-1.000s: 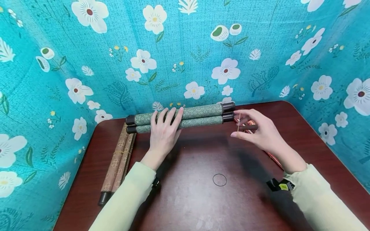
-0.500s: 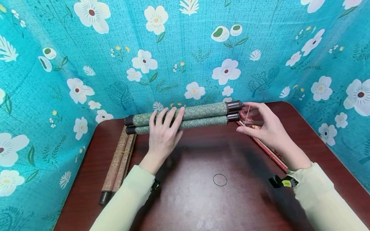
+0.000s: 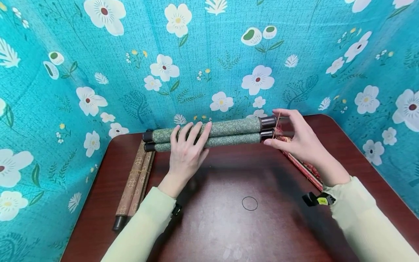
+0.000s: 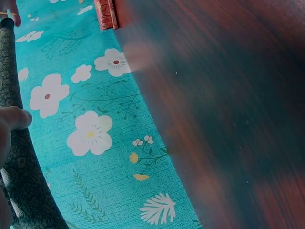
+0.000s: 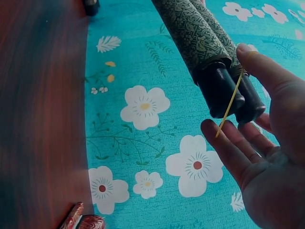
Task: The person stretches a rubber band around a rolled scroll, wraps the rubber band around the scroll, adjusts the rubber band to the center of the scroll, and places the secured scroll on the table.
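Two green patterned scrolls (image 3: 226,128) with dark end knobs lie side by side, raised above the table near the back. My left hand (image 3: 187,153) grips both around their middle, fingers over the top; its thumb shows on a scroll (image 4: 28,181) in the left wrist view. At the scrolls' right end is my right hand (image 3: 299,140), with a thin rubber band (image 3: 276,123) stretched between its thumb and fingertips. In the right wrist view, the band (image 5: 229,106) crosses in front of the dark knobs (image 5: 221,93), thumb on one side and fingers on the other.
A pair of brown patterned scrolls (image 3: 132,185), banded together, lies along the table's left side. Red scrolls (image 3: 306,169) lie at the right, partly behind my right hand. A thin dark ring (image 3: 250,197) is on the table (image 3: 222,225). A blue flowered cloth (image 3: 203,54) hangs behind.
The scrolls' right end has shifted right. My right hand first drew back to the right, then came left, so the stretched band now overlaps the knobs. The left hand keeps its grip.
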`<state>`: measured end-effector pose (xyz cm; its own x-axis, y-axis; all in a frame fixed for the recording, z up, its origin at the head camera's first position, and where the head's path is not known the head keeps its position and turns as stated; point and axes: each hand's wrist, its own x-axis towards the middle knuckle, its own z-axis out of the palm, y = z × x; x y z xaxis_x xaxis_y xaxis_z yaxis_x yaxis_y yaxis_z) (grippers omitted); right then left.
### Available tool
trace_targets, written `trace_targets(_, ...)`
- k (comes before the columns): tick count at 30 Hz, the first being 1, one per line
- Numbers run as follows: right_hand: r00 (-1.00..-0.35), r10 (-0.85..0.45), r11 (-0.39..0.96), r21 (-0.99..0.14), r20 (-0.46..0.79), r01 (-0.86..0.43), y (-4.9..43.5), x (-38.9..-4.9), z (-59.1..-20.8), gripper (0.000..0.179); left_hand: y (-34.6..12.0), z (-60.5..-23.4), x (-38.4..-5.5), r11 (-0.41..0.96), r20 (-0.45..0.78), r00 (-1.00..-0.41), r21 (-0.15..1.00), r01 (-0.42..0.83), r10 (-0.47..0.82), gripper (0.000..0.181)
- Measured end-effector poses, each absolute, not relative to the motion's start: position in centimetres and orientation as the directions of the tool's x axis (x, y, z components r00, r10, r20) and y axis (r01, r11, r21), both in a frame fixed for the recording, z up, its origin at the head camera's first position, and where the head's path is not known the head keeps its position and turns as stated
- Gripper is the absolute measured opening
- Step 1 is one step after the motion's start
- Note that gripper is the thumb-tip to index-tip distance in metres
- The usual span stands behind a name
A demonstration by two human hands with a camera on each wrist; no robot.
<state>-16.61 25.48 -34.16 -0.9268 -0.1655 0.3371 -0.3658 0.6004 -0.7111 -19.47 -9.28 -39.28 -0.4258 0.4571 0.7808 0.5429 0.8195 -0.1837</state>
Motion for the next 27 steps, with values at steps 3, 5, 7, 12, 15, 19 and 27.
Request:
trace_targets(3, -0.926, -0.191, 0.593, -0.714, 0.326, -0.374, 25.2, -16.9, -33.9, 0.089, -9.3, -39.2, -19.4, 0.811, 0.777, -0.422, -0.187, 0.555, 0.468, 0.087)
trace_targets(5, -0.926, -0.204, 0.581, -0.723, 0.316, -0.375, 25.0, -17.1, -33.9, 0.089, -9.4, -39.2, -19.3, 0.807, 0.772, -0.425, -0.184, 0.561, 0.472, 0.087)
trace_targets(7, -0.926, -0.213, 0.582, -0.722, 0.310, -0.375, 24.9, -17.2, -33.9, 0.088, -9.4, -39.2, -19.3, 0.806, 0.770, -0.430, -0.178, 0.565, 0.472, 0.087)
trace_targets(12, -0.925, -0.231, 0.578, -0.723, 0.300, -0.379, 24.5, -17.4, -34.3, 0.087, -9.5, -39.3, -19.4, 0.805, 0.773, -0.430, -0.170, 0.568, 0.467, 0.087)
trace_targets(15, -0.920, -0.246, 0.566, -0.725, 0.305, -0.392, 24.3, -17.4, -34.5, 0.086, -9.4, -39.4, -19.3, 0.798, 0.775, -0.421, -0.172, 0.577, 0.472, 0.087)
trace_targets(19, -0.911, -0.271, 0.549, -0.727, 0.312, -0.413, 23.9, -17.5, -34.6, 0.085, -9.3, -39.4, -19.2, 0.791, 0.774, -0.413, -0.177, 0.586, 0.480, 0.087)
trace_targets(27, -0.885, -0.317, 0.584, -0.665, 0.342, -0.466, 23.7, -17.6, -34.5, 0.085, -9.4, -39.5, -19.4, 0.769, 0.783, -0.389, -0.171, 0.616, 0.485, 0.090)
